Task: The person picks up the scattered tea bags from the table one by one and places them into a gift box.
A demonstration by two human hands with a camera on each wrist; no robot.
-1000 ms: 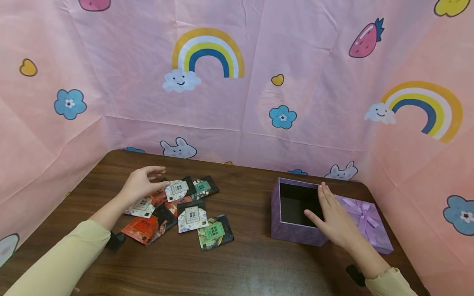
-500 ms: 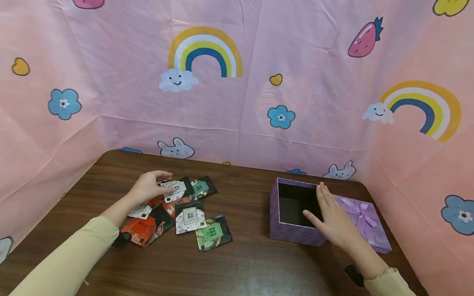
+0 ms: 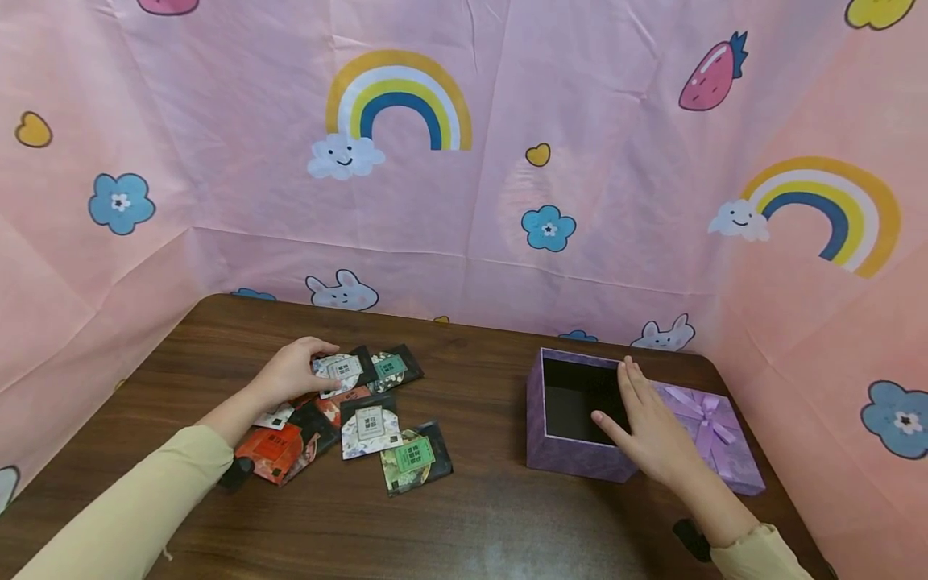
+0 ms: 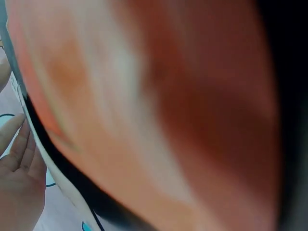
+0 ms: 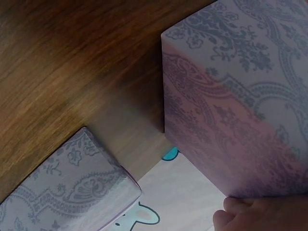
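Since a second ago, the left hand has moved right, closing in on a white sachet with a black top, while the right hand has stayed at the purple box.

The left grip now pinches the white sachet, thumb at its near edge and fingers at its far edge. That sachet lies on the left half of the tabletop, in a loose, overlapping cluster. Around it are a teal-labelled sachet on its right, a second white sachet nearer the front edge, a green-labelled sachet beyond that, and an orange-red sachet towards the left edge. (Up close, the left wrist view is mostly an orange blur.)

Towards the right edge of the tabletop sits the purple box, its dark inside facing up. The right hand rests along its right rim, fingers straight and together, thumb apart. Just beside the box, near the far right corner, lies a purple lid with a ribbon bow.
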